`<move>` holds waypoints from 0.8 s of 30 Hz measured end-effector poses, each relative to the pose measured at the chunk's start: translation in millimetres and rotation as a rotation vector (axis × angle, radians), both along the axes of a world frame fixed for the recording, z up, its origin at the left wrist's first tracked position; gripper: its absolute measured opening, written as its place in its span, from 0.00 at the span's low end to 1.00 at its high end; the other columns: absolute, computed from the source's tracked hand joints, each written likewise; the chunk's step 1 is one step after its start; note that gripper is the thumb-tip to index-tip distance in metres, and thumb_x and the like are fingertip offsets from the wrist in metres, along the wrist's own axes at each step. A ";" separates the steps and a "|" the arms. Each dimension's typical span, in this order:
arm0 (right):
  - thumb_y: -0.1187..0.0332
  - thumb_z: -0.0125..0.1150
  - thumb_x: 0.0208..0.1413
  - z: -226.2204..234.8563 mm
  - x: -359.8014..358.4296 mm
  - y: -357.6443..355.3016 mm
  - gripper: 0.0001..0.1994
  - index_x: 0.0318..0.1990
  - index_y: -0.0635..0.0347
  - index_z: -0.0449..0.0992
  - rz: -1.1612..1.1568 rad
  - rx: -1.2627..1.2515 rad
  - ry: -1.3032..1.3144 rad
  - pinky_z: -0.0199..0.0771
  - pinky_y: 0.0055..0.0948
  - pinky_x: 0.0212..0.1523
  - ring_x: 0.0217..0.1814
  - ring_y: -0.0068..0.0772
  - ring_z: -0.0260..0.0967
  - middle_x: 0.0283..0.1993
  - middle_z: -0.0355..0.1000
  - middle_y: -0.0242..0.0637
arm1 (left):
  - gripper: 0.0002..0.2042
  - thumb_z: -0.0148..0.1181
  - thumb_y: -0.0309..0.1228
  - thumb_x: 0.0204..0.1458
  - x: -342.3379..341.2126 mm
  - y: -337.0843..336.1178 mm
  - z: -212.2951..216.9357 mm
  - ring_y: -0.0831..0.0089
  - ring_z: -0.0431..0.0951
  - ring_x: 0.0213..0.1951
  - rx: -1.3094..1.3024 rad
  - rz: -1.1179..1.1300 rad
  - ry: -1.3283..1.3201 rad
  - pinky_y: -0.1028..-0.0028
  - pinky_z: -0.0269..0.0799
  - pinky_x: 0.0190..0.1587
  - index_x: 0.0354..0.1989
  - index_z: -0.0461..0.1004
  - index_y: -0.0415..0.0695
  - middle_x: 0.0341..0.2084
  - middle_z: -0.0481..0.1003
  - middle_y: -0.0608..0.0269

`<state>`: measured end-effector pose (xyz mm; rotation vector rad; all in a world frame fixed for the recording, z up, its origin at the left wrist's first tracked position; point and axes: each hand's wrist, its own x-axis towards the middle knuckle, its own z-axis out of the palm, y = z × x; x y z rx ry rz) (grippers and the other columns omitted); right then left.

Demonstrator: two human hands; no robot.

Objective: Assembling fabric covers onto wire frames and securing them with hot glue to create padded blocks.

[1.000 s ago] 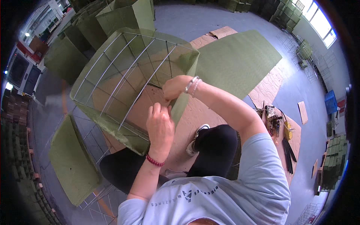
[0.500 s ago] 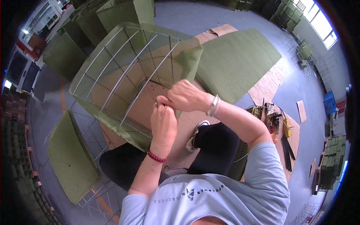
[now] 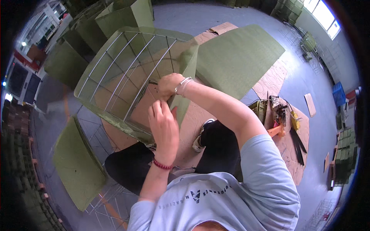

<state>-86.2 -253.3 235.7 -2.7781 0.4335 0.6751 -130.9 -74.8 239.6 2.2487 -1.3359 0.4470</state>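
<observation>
I sit on the floor with a wire grid frame tilted up in front of my knees. A green felt cover wraps its edges and right side. My right hand, a silver bracelet on its wrist, is closed on the frame's wire at the lower right corner, next to the felt edge. Just below it, my left hand, with a red band on the wrist, has its fingers pressed together against the felt flap at that corner. The back of the hand hides what lies under the fingertips.
A large green felt sheet lies on cardboard at the right. A felt-covered panel rests on bare wire grids at the lower left. Tools lie by my right knee. Finished green boxes stand behind.
My right hand came down to meet the left one at the frame's corner, then shifted up and left above it. The left hand stayed near the corner.
</observation>
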 end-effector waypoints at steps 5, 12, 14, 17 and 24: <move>0.61 0.54 0.62 8.4 -39.4 -8.4 0.13 0.39 0.62 0.78 -0.028 0.062 -1.118 0.76 0.39 0.48 0.47 0.48 0.74 0.41 0.77 0.44 | 0.13 0.59 0.20 0.52 5.4 18.8 -12.0 0.62 0.73 0.40 -0.093 -0.001 0.050 0.67 0.74 0.41 0.47 0.74 0.34 0.34 0.69 0.57; 0.64 0.56 0.61 -13.1 -82.3 -57.2 0.13 0.29 0.65 0.73 0.190 -0.027 -1.185 0.72 0.42 0.49 0.36 0.48 0.70 0.28 0.70 0.44 | 0.09 0.58 0.20 0.52 8.4 12.0 -8.6 0.60 0.73 0.37 -0.083 -0.040 0.063 0.65 0.73 0.38 0.43 0.75 0.35 0.31 0.69 0.57; 0.62 0.57 0.60 -9.7 -76.0 -63.1 0.20 0.18 0.65 0.70 0.206 -0.084 -1.048 0.70 0.44 0.40 0.31 0.49 0.69 0.20 0.67 0.46 | 0.06 0.58 0.20 0.53 9.5 11.1 -6.2 0.59 0.74 0.37 -0.075 -0.068 0.117 0.64 0.73 0.37 0.39 0.75 0.36 0.30 0.69 0.56; 0.59 0.54 0.60 5.8 -60.7 -58.2 0.23 0.17 0.66 0.72 0.178 -0.213 -0.817 0.71 0.43 0.40 0.32 0.48 0.72 0.21 0.70 0.48 | 0.05 0.57 0.20 0.53 13.0 10.0 -7.8 0.57 0.74 0.36 -0.089 -0.030 0.111 0.63 0.72 0.36 0.37 0.75 0.36 0.30 0.69 0.55; 0.54 0.46 0.66 33.3 -43.7 -66.6 0.24 0.34 0.67 0.81 -0.201 0.427 -0.855 0.74 0.38 0.42 0.39 0.45 0.76 0.28 0.77 0.45 | 0.05 0.57 0.20 0.52 16.8 8.0 -2.7 0.55 0.74 0.36 -0.094 -0.066 0.172 0.62 0.72 0.36 0.36 0.75 0.36 0.30 0.70 0.53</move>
